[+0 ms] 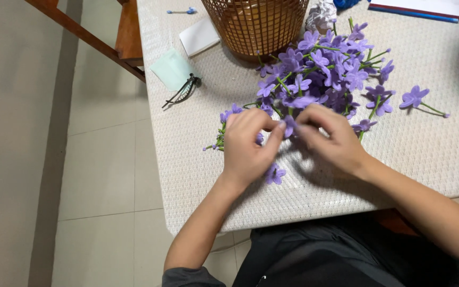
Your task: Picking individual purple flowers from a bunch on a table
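Observation:
A heap of small purple artificial flowers with green stems lies on a table covered with a white textured cloth. My left hand and my right hand meet just below the heap, both pinching one small purple flower between thumbs and fingers. A sprig with purple blooms and green stem pokes out left of my left hand. Another loose flower lies under my left wrist. A single flower with a stem lies apart at the right.
A brown woven basket stands behind the flowers. Left of it lie a white card, a pale green cloth and a black hair clip. A wooden chair stands off the table's left edge over a tiled floor.

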